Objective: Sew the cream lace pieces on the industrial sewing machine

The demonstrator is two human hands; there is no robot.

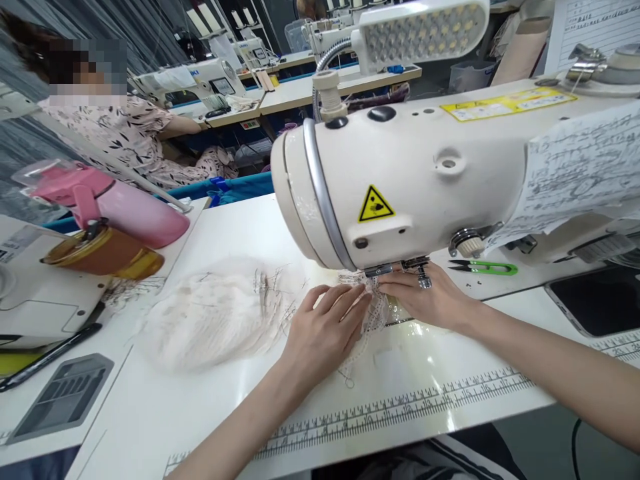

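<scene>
A piece of pale lace (374, 313) lies under the head of a cream sewing machine (400, 173). My left hand (325, 327) rests palm down on the lace, its fingers stretched out and lying flat just left of the needle area. On the other side, my right hand (435, 297) has its fingers pressed together at the lace's edge; the machine head hides part of them. Left of my hands, a heap of whitish, gauzy lace fabric (210, 320) with loose dark threads spreads over the white table (240, 233).
Green thread snips (487, 268) and a phone (597, 300) lie at the right. A printed ruler strip (400, 410) runs along the front edge. A pink bottle (135, 210) and an amber cup (107, 252) stand left. Beyond sits a person (115, 137) among other machines.
</scene>
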